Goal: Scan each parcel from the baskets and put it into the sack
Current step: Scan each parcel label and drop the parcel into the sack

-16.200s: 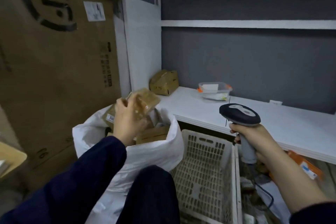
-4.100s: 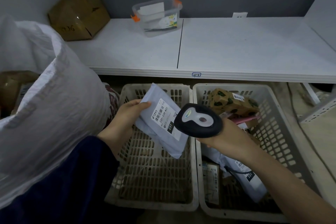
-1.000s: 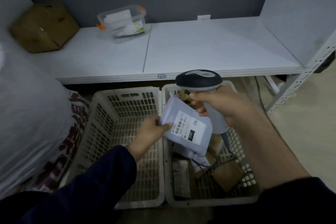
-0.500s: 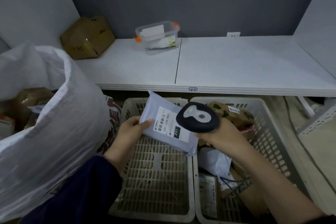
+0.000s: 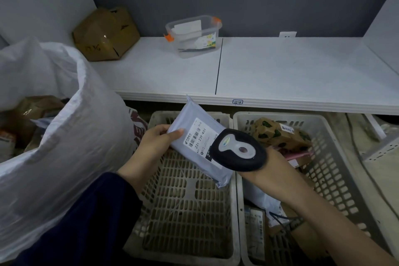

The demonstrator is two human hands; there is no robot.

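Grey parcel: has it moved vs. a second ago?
Yes. The grey parcel went left: then it was over the right basket, now the left hand holds it over the left basket. The right hand holds the scanner at its label.

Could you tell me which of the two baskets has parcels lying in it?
The right basket: a leaf-printed brown parcel and other packets lie inside, whereas the left basket shows only its bare slotted floor.

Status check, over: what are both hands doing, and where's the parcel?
Left hand grips grey parcel above left basket. Right hand holds scanner over its label. Nothing seen between parcel and open sack, over.
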